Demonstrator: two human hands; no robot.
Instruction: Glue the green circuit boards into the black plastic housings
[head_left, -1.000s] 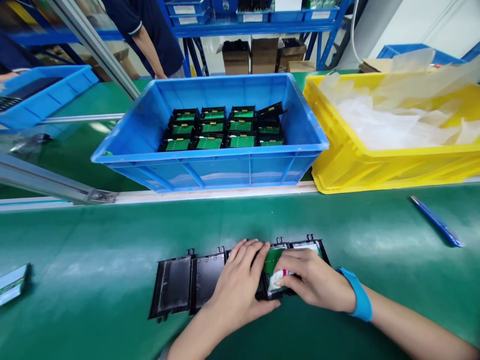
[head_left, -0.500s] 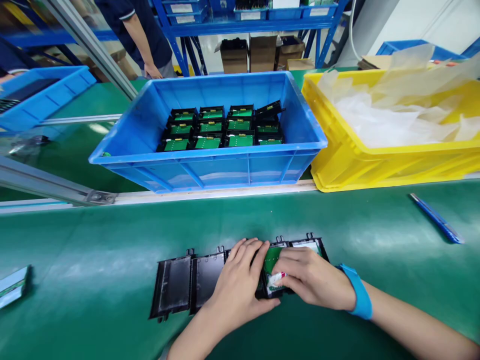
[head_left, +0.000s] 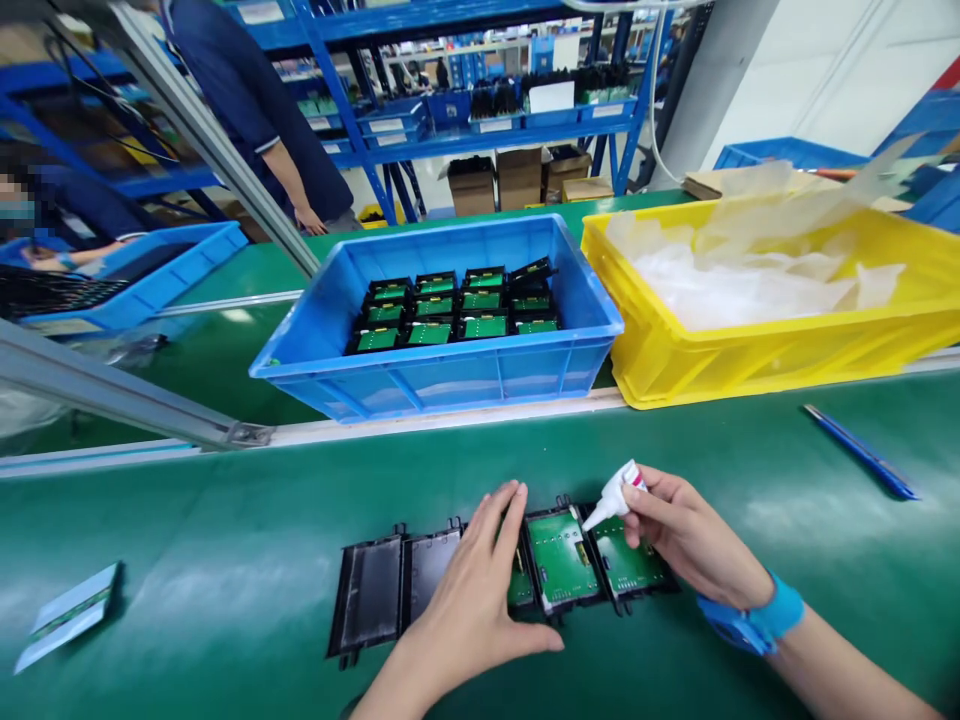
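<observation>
I see the green desk (head_left: 225,600) carrying everything, with a blue crate (head_left: 442,375) and a yellow crate (head_left: 750,360) along its far edge. Near the front edge lies a row of black trays (head_left: 420,585), touching side by side; those on the right hold green circuit boards (head_left: 561,555). I judge them light and stiff, but fragile on the top face, so I would grip only the black rims. My left hand (head_left: 472,590) lies flat on the middle of the row, fingers spread, closed on nothing. My right hand (head_left: 686,535) pinches a small white glue bottle (head_left: 616,494), nozzle tilted down just above a board. The bottle looks light, smooth and soft, so the body is the place to hold.
</observation>
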